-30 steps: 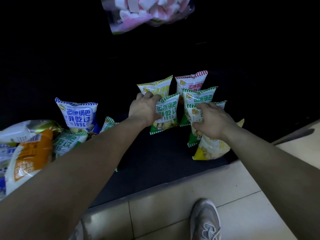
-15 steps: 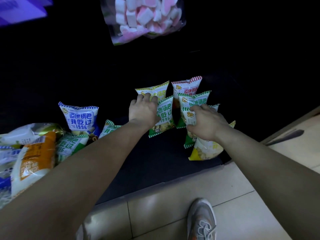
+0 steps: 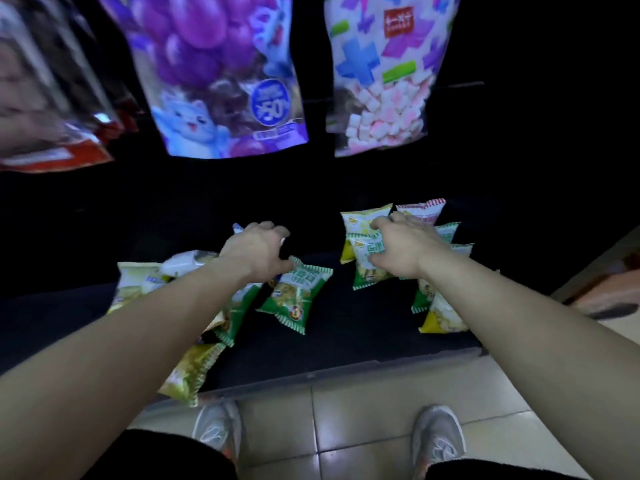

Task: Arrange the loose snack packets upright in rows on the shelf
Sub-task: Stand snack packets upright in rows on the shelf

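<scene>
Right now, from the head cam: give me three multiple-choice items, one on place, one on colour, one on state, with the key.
1. The marshmallow bag is: A hanging above the upright packets; B lying among them; C standing behind them.
2. The rear right upright packet has striped trim that is: A blue; B red; C black.
3. The green-trimmed packet by the left hand is: A standing; B lying flat; C hanging.
Key: 1 A, it hangs over the rows, clear of them. 2 B, red stripes edge its top. 3 B, its face lies up on the dark shelf.
</scene>
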The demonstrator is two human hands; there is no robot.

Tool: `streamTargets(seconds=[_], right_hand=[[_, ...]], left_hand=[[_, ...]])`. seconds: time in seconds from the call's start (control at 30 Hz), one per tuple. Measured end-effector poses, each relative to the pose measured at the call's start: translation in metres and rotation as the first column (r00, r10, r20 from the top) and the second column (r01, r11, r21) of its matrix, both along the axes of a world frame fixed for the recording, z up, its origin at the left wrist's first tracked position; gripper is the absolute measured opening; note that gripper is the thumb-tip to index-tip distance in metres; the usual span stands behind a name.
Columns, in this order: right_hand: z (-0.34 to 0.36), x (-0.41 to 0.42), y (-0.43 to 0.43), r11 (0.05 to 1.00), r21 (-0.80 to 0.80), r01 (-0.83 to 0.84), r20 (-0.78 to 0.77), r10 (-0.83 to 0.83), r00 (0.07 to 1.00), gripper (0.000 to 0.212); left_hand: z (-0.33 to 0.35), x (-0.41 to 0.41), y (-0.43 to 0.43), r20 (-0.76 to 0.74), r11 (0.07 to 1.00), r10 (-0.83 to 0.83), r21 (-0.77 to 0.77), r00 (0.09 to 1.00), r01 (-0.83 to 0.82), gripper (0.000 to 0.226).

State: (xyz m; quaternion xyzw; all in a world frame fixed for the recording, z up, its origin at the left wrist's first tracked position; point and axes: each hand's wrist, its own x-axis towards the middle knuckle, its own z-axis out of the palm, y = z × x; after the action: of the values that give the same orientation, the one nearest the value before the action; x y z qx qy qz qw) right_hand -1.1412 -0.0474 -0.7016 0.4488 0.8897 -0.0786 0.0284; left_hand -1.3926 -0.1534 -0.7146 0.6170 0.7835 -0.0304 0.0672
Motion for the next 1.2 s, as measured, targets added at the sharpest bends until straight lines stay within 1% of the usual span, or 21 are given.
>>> streamTargets(seconds=[0.1,0.17,0.27,0.37,0.47,0.53,0.63,0.7,0.77,0.83,0.9,1.0,1.03,1.13,1.2], right_hand=[[-0.005,-0.022,-0.017,0.999,-0.003,-0.048,-0.004,0.048,0.999,0.069],[-0.016,-0.042,-0.032,0.995,-0.029,-0.090,0.007,0.090,0.996,0.069],[-0.042,-0.071,-0.049,0.989,-0.092,-0.119,0.043,0.123,0.991,0.069],[-0.078,-0.094,-0.056,0.979,-0.174,-0.107,0.096,0.125,0.987,0.070],[-0.117,-0.114,-0.051,0.967,-0.243,-0.072,0.110,0.101,0.989,0.072],[-0.142,-0.125,-0.044,0.960,-0.278,-0.039,0.106,0.071,0.992,0.072],[-0.174,-0.139,-0.030,0.950,-0.306,0.054,0.067,-0.035,0.997,0.072],[-0.191,-0.147,-0.020,0.944,-0.304,0.125,0.010,-0.128,0.992,0.072],[-0.202,-0.154,-0.010,0.920,-0.346,0.185,-0.045,-0.213,0.976,0.079],[-0.212,-0.159,0.000,0.878,-0.422,0.226,-0.072,-0.282,0.957,0.096],[-0.219,-0.163,0.008,0.812,-0.524,0.255,-0.091,-0.351,0.932,0.115],[-0.225,-0.167,0.018,0.737,-0.614,0.282,-0.110,-0.434,0.894,0.133],[-0.225,-0.168,0.021,0.731,-0.622,0.280,-0.120,-0.443,0.888,0.137],[-0.225,-0.169,0.023,0.764,-0.606,0.220,-0.201,-0.415,0.887,0.141],[-0.224,-0.169,0.019,0.797,-0.579,0.172,-0.251,-0.375,0.892,0.132]], left_hand=[[-0.007,-0.022,-0.036,0.037,0.998,0.051,-0.026,0.998,-0.050,0.075],[-0.017,-0.037,-0.058,0.033,0.993,0.084,-0.091,0.996,-0.081,0.077],[-0.031,-0.057,-0.078,0.040,0.983,0.091,-0.162,0.995,-0.084,0.083],[-0.036,-0.076,-0.085,0.075,0.982,0.107,-0.165,0.991,-0.093,0.082],[-0.047,-0.094,-0.085,0.044,0.983,0.095,-0.163,0.995,-0.087,0.081],[-0.057,-0.103,-0.080,0.060,0.979,0.113,-0.176,0.992,-0.101,0.081],[-0.073,-0.112,-0.071,0.119,0.972,0.149,-0.201,0.982,-0.123,0.082],[-0.083,-0.114,-0.067,0.143,0.967,0.159,-0.223,0.977,-0.124,0.082],[-0.091,-0.114,-0.066,0.161,0.960,0.167,-0.253,0.973,-0.123,0.082],[-0.097,-0.114,-0.064,0.167,0.956,0.172,-0.265,0.971,-0.124,0.080],[-0.101,-0.114,-0.063,0.177,0.957,0.169,-0.263,0.969,-0.119,0.078],[-0.105,-0.113,-0.064,0.165,0.966,0.142,-0.238,0.976,-0.100,0.078],[-0.106,-0.113,-0.064,0.160,0.969,0.133,-0.228,0.978,-0.095,0.078],[-0.108,-0.114,-0.063,0.155,0.973,0.124,-0.212,0.980,-0.090,0.077],[-0.107,-0.113,-0.061,0.162,0.972,0.131,-0.217,0.978,-0.094,0.076]])
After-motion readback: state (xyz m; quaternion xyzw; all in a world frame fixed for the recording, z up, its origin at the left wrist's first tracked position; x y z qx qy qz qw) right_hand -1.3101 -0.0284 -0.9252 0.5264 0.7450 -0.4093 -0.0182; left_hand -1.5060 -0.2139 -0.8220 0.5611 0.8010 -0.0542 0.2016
